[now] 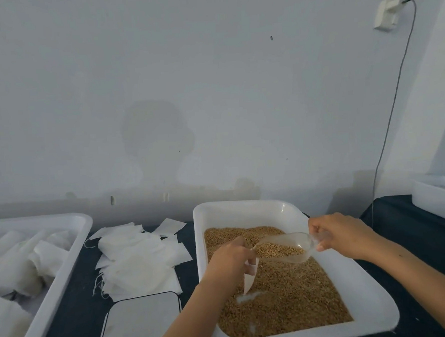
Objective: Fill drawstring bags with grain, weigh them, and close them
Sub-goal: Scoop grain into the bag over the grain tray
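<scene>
A white tub [380, 299] in front of me holds brown grain [289, 302]. Above the grain, my right hand [342, 235] grips the handle of a clear plastic scoop [283, 249] loaded with grain. The scoop's tip points left, at the mouth of a small white drawstring bag [249, 276]. My left hand [231, 261] holds that bag by its top, and the bag hangs down over the grain. A scale [142, 327] with a pale flat top lies at the front, left of the tub.
A heap of empty white bags [138, 256] lies on the dark table between the tubs. A second white tub [65, 258] on the left holds filled bags. Another white container [437, 202] stands at the far right. A cable [394, 98] hangs from a wall socket.
</scene>
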Demonstrator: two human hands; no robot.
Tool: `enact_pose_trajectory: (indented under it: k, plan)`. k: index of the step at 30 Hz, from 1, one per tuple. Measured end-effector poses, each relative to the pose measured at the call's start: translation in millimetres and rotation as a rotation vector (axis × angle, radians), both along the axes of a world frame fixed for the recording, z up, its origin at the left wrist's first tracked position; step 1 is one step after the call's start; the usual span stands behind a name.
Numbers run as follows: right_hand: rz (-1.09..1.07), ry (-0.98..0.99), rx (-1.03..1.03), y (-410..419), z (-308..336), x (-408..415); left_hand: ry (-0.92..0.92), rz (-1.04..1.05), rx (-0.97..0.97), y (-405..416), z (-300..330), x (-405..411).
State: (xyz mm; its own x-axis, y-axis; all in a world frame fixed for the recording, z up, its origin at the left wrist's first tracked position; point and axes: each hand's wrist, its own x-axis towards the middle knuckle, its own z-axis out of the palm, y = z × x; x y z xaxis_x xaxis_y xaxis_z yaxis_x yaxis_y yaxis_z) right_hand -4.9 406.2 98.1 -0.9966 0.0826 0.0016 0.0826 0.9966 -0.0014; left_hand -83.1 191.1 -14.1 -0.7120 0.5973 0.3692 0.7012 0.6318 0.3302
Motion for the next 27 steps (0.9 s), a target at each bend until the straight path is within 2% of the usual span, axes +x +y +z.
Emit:
enact_pose_trajectory:
  k: [18, 27]
  plan:
    - [0.067, 0.054, 0.265, 1.7, 3.6, -10.7, 0.014, -0.032, -0.027, 1.2, 0.3, 2.3]
    - [0.066, 0.081, 0.267, 0.8, 4.1, -7.8, 0.004, -0.028, -0.033, 0.1, 1.7, 4.1]
